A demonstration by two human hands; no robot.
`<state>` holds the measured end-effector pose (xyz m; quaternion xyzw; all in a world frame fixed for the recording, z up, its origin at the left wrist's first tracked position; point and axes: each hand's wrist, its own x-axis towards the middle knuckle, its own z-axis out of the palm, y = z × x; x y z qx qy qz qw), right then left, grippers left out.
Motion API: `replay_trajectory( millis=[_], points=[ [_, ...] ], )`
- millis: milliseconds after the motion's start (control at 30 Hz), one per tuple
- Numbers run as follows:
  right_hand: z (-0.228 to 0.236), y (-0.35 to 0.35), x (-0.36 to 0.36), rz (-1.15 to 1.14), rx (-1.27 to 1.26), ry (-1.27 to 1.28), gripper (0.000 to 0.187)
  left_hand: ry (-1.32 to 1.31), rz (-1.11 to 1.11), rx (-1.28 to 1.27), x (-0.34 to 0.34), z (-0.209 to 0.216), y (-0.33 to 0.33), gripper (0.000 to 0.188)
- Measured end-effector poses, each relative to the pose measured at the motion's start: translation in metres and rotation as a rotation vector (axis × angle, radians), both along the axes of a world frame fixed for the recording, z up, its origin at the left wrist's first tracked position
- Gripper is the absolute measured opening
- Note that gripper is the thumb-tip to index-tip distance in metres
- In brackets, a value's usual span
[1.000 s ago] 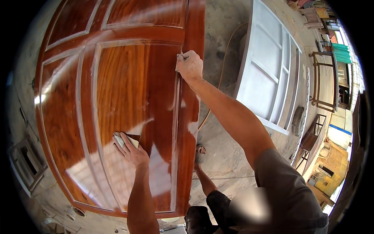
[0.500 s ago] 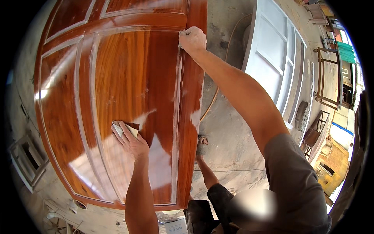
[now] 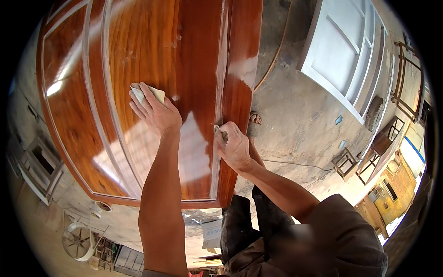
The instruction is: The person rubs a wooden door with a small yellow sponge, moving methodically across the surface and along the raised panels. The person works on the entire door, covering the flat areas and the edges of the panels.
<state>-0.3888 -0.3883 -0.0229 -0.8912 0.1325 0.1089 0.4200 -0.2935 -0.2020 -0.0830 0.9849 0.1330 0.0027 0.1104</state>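
A glossy reddish-brown wooden door [image 3: 198,69] lies before me, with whitish dusty lines along its panel mouldings. My left hand [image 3: 159,111] rests on the central panel, its fingers laid over a folded piece of sandpaper [image 3: 158,95] with a cream back. A whitish corner of it sticks out by the fingertips. At the moulding on the panel's right side, my right hand [image 3: 234,147] is closed in a pinch. Between its fingers a small greyish folded piece [image 3: 224,135] shows, apparently sandpaper, mostly covered by the hand.
A pale grey-white panelled frame [image 3: 332,60] stands to the right on the concrete floor, near a hose [image 3: 277,55]. Small wooden stools [image 3: 345,162] are farther right. A round spoked fan [image 3: 77,241] and a grey frame [image 3: 41,159] lie at left. A white box [image 3: 212,233] sits near my legs.
My right hand has slid along the right moulding toward me, and that arm is now bent. My left hand stays on the central panel, slightly farther from me. The whole view has shifted.
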Motion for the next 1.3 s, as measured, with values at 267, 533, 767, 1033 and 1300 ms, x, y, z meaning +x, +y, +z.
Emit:
replay_trajectory(
  millis=[267,533,767,1033,1300],
  points=[
    [-0.012,-0.006,0.018,0.095,-0.194,0.063,0.019,-0.072,-0.019,0.017,0.0,-0.003,0.001,0.075],
    [-0.026,-0.038,0.204,0.083,-0.317,-0.087,0.017,0.014,-0.009,0.009,0.003,0.003,-0.003,0.084],
    [-0.013,-0.022,0.108,0.165,-0.217,0.083,0.017,-0.01,0.026,-0.047,0.004,0.008,-0.004,0.085],
    [-0.037,-0.068,0.374,0.078,-0.368,-0.06,0.024,-0.048,0.031,-0.085,-0.001,0.005,-0.002,0.084],
    [-0.044,-0.087,0.425,0.11,-0.375,-0.022,0.027,-0.081,-0.004,-0.065,0.006,0.006,-0.005,0.083]
  ],
)
